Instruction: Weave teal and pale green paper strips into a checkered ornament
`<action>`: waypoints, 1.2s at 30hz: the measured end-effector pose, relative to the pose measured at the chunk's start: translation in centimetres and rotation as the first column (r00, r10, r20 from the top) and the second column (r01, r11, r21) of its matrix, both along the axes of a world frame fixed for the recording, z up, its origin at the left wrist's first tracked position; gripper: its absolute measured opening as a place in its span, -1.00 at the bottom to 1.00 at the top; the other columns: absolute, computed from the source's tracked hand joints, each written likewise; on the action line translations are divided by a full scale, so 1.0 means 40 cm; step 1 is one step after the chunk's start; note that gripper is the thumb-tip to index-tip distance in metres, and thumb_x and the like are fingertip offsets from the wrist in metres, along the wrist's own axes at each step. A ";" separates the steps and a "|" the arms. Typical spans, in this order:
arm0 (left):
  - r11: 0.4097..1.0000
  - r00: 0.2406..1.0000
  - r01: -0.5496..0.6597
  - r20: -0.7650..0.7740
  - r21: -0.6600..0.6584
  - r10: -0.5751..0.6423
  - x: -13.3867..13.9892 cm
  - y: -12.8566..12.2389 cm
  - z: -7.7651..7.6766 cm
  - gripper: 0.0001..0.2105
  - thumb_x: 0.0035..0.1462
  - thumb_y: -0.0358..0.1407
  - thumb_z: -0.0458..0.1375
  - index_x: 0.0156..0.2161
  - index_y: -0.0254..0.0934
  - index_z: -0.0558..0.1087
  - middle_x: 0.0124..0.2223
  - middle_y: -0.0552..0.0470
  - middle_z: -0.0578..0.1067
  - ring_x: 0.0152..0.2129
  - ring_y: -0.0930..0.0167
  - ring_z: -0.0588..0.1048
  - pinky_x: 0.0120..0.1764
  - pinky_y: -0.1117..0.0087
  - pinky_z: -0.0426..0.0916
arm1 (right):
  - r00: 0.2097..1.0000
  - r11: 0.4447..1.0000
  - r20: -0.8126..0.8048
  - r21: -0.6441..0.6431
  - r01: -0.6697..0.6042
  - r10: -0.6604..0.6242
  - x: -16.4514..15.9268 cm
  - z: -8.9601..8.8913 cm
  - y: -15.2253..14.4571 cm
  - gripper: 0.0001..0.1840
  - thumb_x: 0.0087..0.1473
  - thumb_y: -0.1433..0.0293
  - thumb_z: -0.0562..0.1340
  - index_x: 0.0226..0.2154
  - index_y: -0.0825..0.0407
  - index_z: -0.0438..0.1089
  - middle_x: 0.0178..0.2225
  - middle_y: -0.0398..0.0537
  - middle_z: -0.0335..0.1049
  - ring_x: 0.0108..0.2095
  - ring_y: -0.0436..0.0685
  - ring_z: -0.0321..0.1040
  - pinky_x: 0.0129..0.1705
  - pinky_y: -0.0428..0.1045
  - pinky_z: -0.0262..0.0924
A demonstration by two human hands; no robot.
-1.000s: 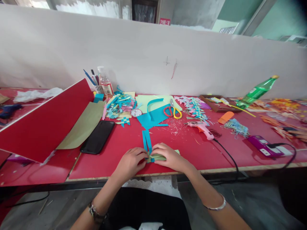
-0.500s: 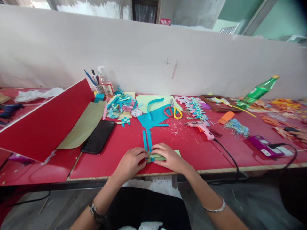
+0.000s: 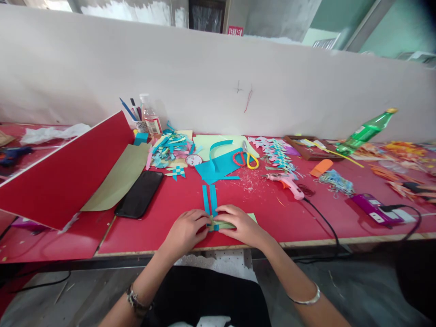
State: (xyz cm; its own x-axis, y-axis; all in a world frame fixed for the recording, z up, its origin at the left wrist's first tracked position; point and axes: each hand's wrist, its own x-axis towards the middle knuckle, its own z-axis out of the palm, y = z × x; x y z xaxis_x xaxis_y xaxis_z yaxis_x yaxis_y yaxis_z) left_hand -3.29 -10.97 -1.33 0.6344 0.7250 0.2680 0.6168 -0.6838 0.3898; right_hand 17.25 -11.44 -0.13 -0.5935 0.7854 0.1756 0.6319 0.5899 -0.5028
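paper weave point(image 3: 216, 226): near 6 o'clock edge of table point(image 3: 177, 195) | left hand point(image 3: 188, 226): pinching 9 o'clock side | right hand point(image 3: 241, 225): thumb, fingers parted at 3 o'clock; pinch cannot be told | risk: uneven pressure could skew 12 o'clock blue strips point(image 3: 213, 200)

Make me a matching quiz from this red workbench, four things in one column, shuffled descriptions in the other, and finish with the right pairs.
Column one:
1. Scissors
2. Woven paper strips
3. Phone
4. Glue gun

Column two:
A. Black, lying flat
B. Pink, with a dark cord
C. Red and yellow handles
D. Between left hand and right hand

Pairs: 1-C, 2-D, 3-A, 4-B
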 end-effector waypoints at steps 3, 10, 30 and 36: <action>1.000 1.000 -0.001 0.004 0.004 0.001 0.001 0.000 0.002 -0.84 0.05 -0.37 0.02 -0.24 -0.21 0.38 -0.21 0.01 0.43 -0.25 0.41 0.37 -0.18 0.37 0.27 | 1.000 1.000 -0.014 -0.020 -0.011 0.010 0.004 -0.003 0.001 -0.69 0.01 0.32 0.14 -0.13 -0.06 0.32 -0.05 -0.03 0.21 -0.03 0.09 0.14 -0.01 0.02 0.09; 1.000 1.000 -0.001 -0.002 0.001 0.001 0.001 -0.001 0.003 -0.84 0.05 -0.38 0.02 -0.25 -0.21 0.38 -0.19 0.02 0.42 -0.23 0.40 0.36 -0.17 0.38 0.26 | 0.995 0.997 -0.077 -0.064 0.053 -0.058 0.001 0.004 0.032 -0.63 0.11 0.33 -0.01 0.00 -0.11 0.16 0.02 -0.04 0.13 0.04 0.06 0.06 0.03 0.03 0.04; 1.000 1.000 -0.009 -0.027 -0.025 0.008 -0.001 0.001 -0.001 -0.85 0.04 -0.39 0.02 -0.25 -0.20 0.36 -0.20 0.05 0.41 -0.23 0.40 0.35 -0.17 0.38 0.24 | 0.972 0.978 0.123 0.079 0.193 -0.202 -0.029 0.006 0.052 -0.48 0.07 0.24 0.02 0.10 -0.11 -0.06 0.12 -0.01 -0.02 0.13 0.14 -0.12 0.10 0.21 -0.24; 0.998 1.000 -0.024 0.006 -0.050 0.024 0.001 0.000 0.003 -0.82 -0.01 -0.42 0.05 -0.24 -0.21 0.34 -0.20 0.06 0.41 -0.24 0.39 0.35 -0.18 0.38 0.25 | 0.996 0.998 0.072 0.000 0.059 -0.059 -0.002 0.032 -0.004 -0.60 -0.05 0.21 0.17 -0.11 -0.08 0.22 -0.10 -0.04 0.21 -0.06 0.13 0.12 -0.03 0.07 0.01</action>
State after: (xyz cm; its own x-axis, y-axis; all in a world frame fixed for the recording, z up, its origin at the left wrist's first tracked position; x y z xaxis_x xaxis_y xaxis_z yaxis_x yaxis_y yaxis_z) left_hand -3.25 -10.98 -1.19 0.6152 0.7525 0.2351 0.6301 -0.6486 0.4270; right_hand 17.17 -11.60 1.17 -0.5572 0.8197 0.1328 0.6999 0.5497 -0.4560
